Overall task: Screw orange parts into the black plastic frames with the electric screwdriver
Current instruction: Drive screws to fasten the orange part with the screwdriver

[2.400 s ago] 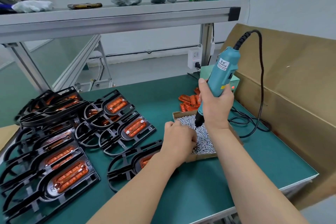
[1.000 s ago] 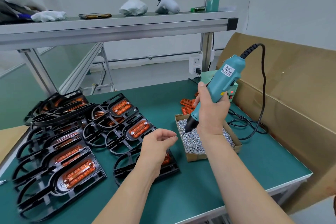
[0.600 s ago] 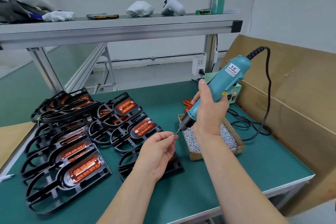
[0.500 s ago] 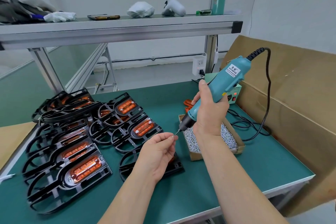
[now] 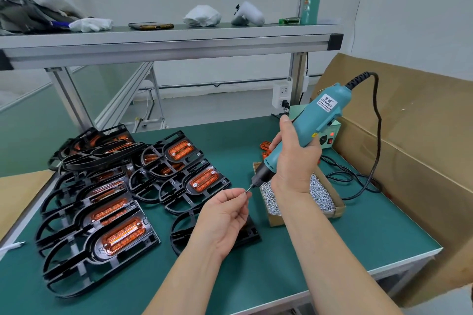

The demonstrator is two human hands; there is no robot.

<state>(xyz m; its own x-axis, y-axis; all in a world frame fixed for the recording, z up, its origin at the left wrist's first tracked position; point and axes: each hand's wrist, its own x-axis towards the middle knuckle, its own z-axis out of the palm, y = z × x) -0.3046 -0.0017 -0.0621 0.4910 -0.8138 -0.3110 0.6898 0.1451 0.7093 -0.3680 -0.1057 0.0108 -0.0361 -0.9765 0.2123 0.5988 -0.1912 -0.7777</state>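
Head view: the right hand [image 5: 294, 163] grips the teal electric screwdriver [image 5: 316, 123], which is tilted so its bit meets a small screw [image 5: 247, 191] pinched by the left hand [image 5: 225, 217] above the green tabletop [image 5: 358, 227]; black frames [image 5: 76, 271] holding glossy orange parts [image 5: 122, 235] lie spread at left

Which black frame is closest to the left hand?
The single frame lying directly beneath the left hand, beside the screw box; the others sit in overlapping piles farther left.

Bright, even, diffuse light. Shadows on counter [image 5: 332, 250] soft, faint. Mild sheen on orange parts [image 5: 122, 234]. Wide-angle bowing at edges, shelf [image 5: 179, 45] curves. Black frames [image 5: 97, 155] at left slightly blurred; centre sharp.
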